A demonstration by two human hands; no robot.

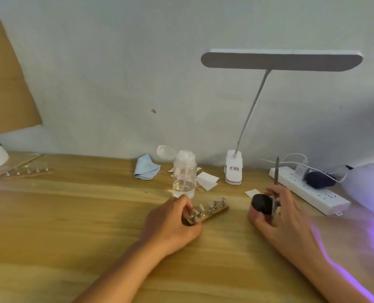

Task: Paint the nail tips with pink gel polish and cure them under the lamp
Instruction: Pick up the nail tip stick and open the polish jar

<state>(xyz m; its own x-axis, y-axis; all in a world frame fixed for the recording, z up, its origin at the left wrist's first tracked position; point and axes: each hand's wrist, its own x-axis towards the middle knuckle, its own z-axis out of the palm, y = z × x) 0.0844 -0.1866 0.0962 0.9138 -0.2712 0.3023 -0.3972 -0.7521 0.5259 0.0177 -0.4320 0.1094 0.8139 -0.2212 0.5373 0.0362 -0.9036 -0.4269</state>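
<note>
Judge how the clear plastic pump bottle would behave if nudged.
Tall and narrow, the clear plastic pump bottle may tip. Liquid fills only its bottom, so probably light. Its flip lid stands open: it might spill.

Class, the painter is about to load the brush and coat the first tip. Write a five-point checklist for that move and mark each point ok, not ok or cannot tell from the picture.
1. Holder strip steadied: ok, the left hand grips its near end.
2. Nail tips mounted: ok, several stand on the strip's pegs.
3. Polish jar open: not ok, the black lid seems to cover it, held in the right hand.
4. Brush ready: ok, the right hand holds it alongside the jar; whether it is loaded, cannot tell.
5. Curing lamp on: ok, a purple glow falls on the table.
</note>
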